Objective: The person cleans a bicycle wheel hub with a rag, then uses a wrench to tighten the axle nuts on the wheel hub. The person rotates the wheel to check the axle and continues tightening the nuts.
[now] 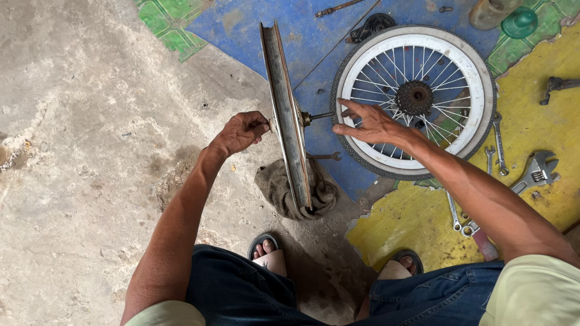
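Note:
A bare bicycle rim (287, 115) stands upright and edge-on, its lower edge resting on a brown rag (275, 192). My left hand (241, 130) is closed on the axle end at the rim's left side. My right hand (371, 124) reaches toward the axle (319, 116) that sticks out on the right side, fingers spread and close to its tip. Behind my right hand a white-rimmed wheel with tyre and sprocket (414, 99) lies flat on the floor.
Several spanners (499, 145) and an adjustable wrench (534, 172) lie on the yellow and blue floor mat at right. A green lid (518, 22) and a jar sit at the top right. Bare concrete floor (90, 151) spreads at left. My sandalled feet (269, 252) are below.

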A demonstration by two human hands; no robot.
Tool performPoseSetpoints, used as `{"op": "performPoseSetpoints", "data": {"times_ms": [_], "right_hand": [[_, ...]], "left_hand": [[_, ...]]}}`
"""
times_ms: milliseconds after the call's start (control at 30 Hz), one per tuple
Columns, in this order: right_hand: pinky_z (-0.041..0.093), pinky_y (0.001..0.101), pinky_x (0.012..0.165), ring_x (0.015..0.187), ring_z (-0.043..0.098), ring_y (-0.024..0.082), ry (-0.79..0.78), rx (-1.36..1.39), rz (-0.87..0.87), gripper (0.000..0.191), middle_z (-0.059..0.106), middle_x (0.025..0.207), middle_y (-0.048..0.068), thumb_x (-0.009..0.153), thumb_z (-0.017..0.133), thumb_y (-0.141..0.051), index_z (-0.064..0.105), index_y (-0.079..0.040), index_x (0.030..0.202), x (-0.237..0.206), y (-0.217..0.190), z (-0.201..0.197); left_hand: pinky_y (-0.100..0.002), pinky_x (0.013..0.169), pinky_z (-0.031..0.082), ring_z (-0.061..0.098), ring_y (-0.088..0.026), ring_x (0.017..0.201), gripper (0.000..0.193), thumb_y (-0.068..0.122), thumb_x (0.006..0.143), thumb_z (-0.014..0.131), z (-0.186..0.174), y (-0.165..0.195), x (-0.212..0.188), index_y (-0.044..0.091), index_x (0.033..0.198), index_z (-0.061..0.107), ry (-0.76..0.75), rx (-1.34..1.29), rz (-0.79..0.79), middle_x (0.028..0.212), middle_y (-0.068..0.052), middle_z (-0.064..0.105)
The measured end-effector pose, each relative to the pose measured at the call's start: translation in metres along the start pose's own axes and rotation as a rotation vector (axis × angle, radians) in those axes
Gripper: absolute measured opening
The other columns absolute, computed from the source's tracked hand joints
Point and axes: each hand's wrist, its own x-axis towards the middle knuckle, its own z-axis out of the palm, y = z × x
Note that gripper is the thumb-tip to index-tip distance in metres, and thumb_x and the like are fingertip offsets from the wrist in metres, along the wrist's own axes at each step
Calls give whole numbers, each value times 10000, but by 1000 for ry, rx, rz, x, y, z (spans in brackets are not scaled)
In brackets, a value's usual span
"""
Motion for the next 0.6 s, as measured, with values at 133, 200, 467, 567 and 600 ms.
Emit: {"op": "performPoseSetpoints", "data": {"times_ms": [133,200,467,567,600], "right_hand": [[638,466,822,1014,746,308,98,162,-2,676,733,1098,202,975,526,-583,579,-54,1392,10,-10,11],[646,373,706,862,764,246,144,288,-45,544,746,973,169,1016,510,-496,656,-23,1243,14,-17,16],[539,264,497,609,621,104,125,638,43,279,666,725,59,1024,611,-253,695,-23,891,21,-36,18],[526,244,504,608,595,93,108,701,-10,162,636,715,42,985,662,-176,675,-35,906,20,-38,15],[524,240,510,610,590,91,102,716,-8,116,640,725,35,964,670,-158,670,-47,933,20,-38,14]], "left_hand": [[-291,669,585,603,-98,674,123,176,972,666,-1,-1,-1,61,1005,697,5,4,14,794,-31,675],[-291,671,586,606,-98,674,123,175,977,664,-1,-1,-1,61,1007,698,7,20,19,791,-34,675],[-290,690,584,608,-98,684,136,189,969,671,-2,2,-2,71,1024,711,7,53,-37,803,-37,689],[-300,696,597,613,-107,697,140,180,962,676,-3,4,-3,59,1023,709,-4,18,-1,830,-44,692],[-303,695,605,624,-108,709,143,187,964,671,-3,4,-3,65,1026,710,-3,36,-16,833,-45,695]]}}
